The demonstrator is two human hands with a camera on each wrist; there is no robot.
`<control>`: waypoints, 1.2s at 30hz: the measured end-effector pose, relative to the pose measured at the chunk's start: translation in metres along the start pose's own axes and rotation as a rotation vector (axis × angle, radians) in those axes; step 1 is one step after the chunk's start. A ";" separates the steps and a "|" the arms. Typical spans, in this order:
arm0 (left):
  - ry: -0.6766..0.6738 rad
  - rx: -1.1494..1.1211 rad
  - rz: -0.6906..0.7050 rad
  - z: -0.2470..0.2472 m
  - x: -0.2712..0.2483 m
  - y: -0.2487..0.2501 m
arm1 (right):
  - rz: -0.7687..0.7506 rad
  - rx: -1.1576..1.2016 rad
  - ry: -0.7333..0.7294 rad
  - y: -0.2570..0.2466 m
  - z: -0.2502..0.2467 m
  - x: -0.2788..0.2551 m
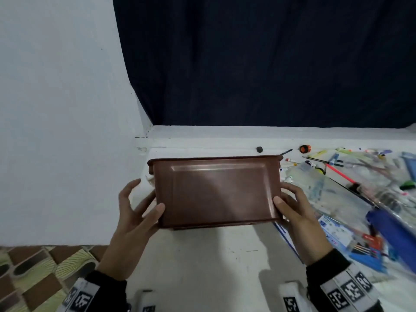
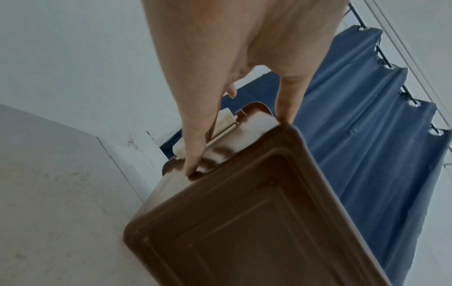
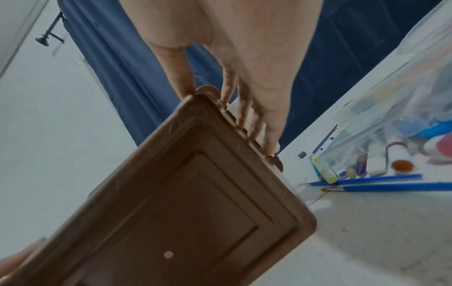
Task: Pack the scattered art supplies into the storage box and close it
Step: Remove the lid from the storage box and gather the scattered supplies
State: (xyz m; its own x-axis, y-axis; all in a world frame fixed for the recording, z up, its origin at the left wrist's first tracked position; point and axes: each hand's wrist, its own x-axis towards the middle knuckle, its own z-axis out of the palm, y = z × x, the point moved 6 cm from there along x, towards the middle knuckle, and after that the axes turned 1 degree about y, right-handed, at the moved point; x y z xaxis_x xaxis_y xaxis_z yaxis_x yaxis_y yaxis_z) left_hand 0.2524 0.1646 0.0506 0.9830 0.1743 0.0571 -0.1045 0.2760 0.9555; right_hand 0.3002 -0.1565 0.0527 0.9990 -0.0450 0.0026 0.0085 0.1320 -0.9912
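The brown plastic storage box (image 1: 216, 190) is off the white surface and tipped so that its underside faces me. My left hand (image 1: 146, 197) holds its left end, thumb on the underside and fingers spread, one raised free. My right hand (image 1: 284, 194) grips the right end, thumb on the underside and fingers behind. In the left wrist view the straight fingers (image 2: 193, 166) touch the box (image 2: 269, 222) end wall beside a white latch (image 2: 227, 120). In the right wrist view the fingers (image 3: 266, 139) lie along the box (image 3: 183, 212) edge. The box's opening and inside are hidden.
Scattered art supplies (image 1: 360, 176) cover the surface to the right: pens, brushes, tubes, an orange cap (image 1: 305, 149) and a blue pouch (image 1: 394, 233). A clear bag of paints (image 3: 391, 125) and blue brushes (image 3: 379, 180) lie close by. A dark curtain (image 1: 270, 64) hangs behind, with a white wall at left.
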 end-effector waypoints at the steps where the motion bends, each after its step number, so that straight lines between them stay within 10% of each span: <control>1: 0.001 -0.012 0.013 -0.001 -0.009 0.004 | -0.015 0.028 0.000 0.000 -0.005 -0.005; 9: 0.009 -0.063 0.021 0.016 -0.092 0.014 | 0.184 0.353 -0.099 0.007 -0.030 -0.059; 14: 0.178 -0.045 -0.072 0.004 -0.131 -0.020 | 0.196 0.155 -0.132 0.029 -0.033 -0.090; 28: 0.281 0.813 0.163 0.034 -0.187 0.025 | -0.061 -0.226 -0.144 -0.008 -0.073 -0.123; 36: 0.100 0.406 0.336 0.161 -0.196 0.028 | -0.233 -0.247 0.051 -0.032 -0.171 -0.153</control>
State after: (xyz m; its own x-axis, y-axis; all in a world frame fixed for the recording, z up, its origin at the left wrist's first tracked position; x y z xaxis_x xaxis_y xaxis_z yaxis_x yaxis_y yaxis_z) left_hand 0.0807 -0.0142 0.1129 0.8842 0.2845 0.3705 -0.3249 -0.1954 0.9253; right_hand 0.1391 -0.3231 0.0613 0.9678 -0.0962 0.2325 0.2193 -0.1309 -0.9668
